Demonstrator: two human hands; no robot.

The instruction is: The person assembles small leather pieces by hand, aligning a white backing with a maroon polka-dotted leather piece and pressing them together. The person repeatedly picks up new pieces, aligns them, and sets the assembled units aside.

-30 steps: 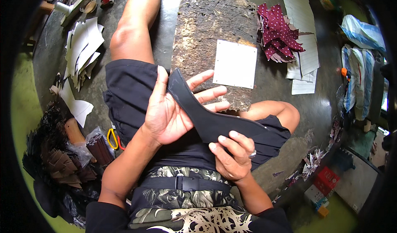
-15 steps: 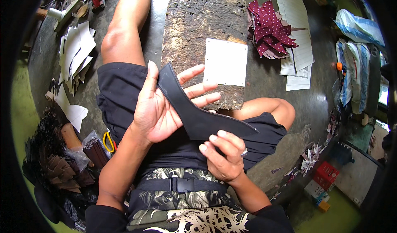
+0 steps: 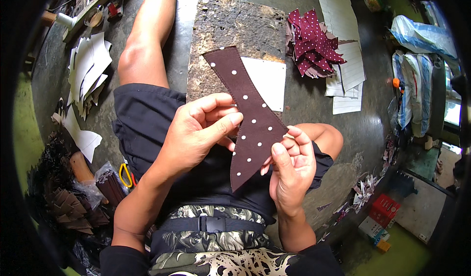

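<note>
Both hands hold a curved fabric piece, dark brown with white polka dots and stitching along its edges, above my lap. One end is broad and straight; the other tapers to a point towards me. My left hand pinches its left edge near the middle, thumb on the dotted face. At the right corner, my right hand grips it with thumb in front and fingers behind. Past the piece lies a rough, worn board, with a white sheet fixed on it and partly covered by the fabric.
A pile of maroon dotted pieces lies right of the board, beside lined paper sheets. White cut pieces are stacked at the left. Yellow-handled scissors and brown scraps sit by my left arm. A red box stands at the right.
The fabric piece has been turned over from its plain black face to its dotted face and stood more upright. My left hand has gone from an open palm to a pinch.
</note>
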